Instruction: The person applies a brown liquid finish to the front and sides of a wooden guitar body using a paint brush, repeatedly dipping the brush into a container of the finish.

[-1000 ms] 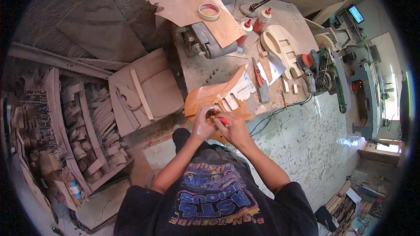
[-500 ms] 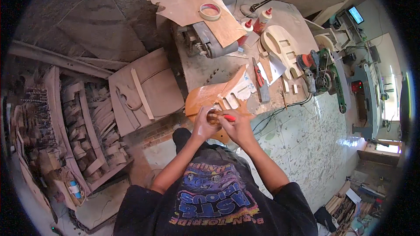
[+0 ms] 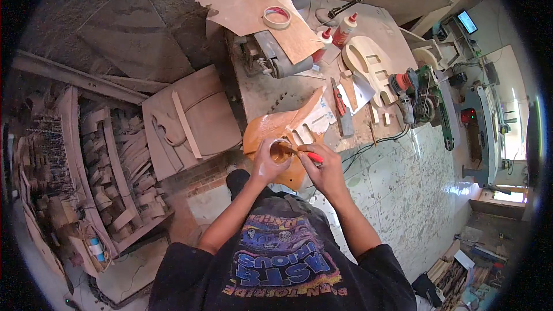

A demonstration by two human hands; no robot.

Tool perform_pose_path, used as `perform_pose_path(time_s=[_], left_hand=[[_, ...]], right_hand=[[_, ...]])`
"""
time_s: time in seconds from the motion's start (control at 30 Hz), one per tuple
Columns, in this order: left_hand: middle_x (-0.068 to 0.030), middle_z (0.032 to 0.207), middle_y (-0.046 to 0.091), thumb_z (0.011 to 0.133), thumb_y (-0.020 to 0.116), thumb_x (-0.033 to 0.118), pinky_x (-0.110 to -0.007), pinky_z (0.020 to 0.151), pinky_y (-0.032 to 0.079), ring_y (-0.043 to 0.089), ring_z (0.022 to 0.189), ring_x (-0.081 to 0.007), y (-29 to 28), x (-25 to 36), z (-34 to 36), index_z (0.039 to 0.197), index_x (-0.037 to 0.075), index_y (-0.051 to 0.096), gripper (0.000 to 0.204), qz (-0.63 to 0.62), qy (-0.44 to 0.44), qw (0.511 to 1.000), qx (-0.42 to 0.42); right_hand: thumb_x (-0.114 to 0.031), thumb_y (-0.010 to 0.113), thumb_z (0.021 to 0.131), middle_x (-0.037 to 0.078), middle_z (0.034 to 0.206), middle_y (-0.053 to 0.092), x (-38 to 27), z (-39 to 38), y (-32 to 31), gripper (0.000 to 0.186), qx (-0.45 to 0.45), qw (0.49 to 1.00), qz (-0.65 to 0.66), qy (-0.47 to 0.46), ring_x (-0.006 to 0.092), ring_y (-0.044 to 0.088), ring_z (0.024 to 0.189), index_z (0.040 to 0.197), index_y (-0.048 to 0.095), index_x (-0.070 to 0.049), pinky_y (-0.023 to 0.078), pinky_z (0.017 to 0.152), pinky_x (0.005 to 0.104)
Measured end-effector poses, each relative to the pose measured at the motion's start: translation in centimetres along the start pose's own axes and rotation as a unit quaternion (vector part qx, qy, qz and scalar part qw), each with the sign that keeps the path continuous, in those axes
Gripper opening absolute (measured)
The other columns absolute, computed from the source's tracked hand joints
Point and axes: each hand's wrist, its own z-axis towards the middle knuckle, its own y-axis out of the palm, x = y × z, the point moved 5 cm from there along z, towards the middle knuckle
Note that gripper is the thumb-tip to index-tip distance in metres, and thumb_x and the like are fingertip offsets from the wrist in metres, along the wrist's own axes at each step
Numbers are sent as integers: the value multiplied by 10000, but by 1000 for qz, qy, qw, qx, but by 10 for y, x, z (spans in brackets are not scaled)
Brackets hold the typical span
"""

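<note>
My left hand (image 3: 267,164) is wrapped round a small clear cup (image 3: 281,151) with amber liquid in it. In my right hand (image 3: 327,170) is a red-handled brush (image 3: 314,157), pinched by its handle. The brush slants left, its far end at the cup's mouth; its bristles are hard to make out. Beneath both hands lies an electric guitar body (image 3: 265,128), glossy orange-amber over its left and lower parts. Toward its upper right horn the wood is paler, with cut-out pickup slots (image 3: 303,133) beside it.
The guitar body rests at the front of a workbench (image 3: 259,89). Beyond are a red utility knife (image 3: 339,102), red-capped glue bottles (image 3: 345,27), a tape roll (image 3: 276,17) and a pale guitar body (image 3: 371,60). A sander (image 3: 405,80) is at right, wood scraps (image 3: 118,173) at left.
My right hand has shifted slightly to the right, and more of the brush now shows. The cup's mouth is in plainer view. My left hand has barely moved.
</note>
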Motion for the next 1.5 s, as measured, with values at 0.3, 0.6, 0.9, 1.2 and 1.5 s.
perform_pose_path(time_s=[0.3,0.6,0.9,1.2,1.5], left_hand=[[-150,1073,625,676,841,129,-381,895,516,643,1002,-288,1,4,5,1121,36,591,519,-33,-2,999,-5],[-150,1068,624,667,846,124,-383,886,519,641,1000,-294,-6,12,8,1106,36,605,509,16,21,999,25],[-164,1082,613,617,845,102,-419,918,498,609,1040,-350,-1,12,12,1130,43,591,576,52,39,998,-23],[-154,1104,614,645,858,99,-403,920,505,629,1025,-314,4,0,8,1133,43,588,560,-18,7,1000,-20],[-140,1090,631,675,870,174,-392,925,508,632,1034,-294,-2,-32,18,1134,36,586,557,9,0,1000,28]], right_hand=[[-58,727,858,158,959,717,-16,2,-12,153,-1,999,-8,-34,302,703,859,990,698,14,546,783,359],[-80,721,871,150,964,728,0,-2,-18,165,23,992,72,103,233,708,870,1016,723,0,545,777,320],[-115,741,860,116,912,725,-1,-1,-1,188,-157,985,51,-41,195,693,816,1023,725,-24,528,775,315],[-123,631,951,106,914,710,76,-7,8,209,3,952,224,211,173,692,804,1005,684,72,584,729,288],[-153,588,986,143,1025,679,145,-16,28,244,205,813,451,307,200,697,874,1058,659,69,613,759,279]])
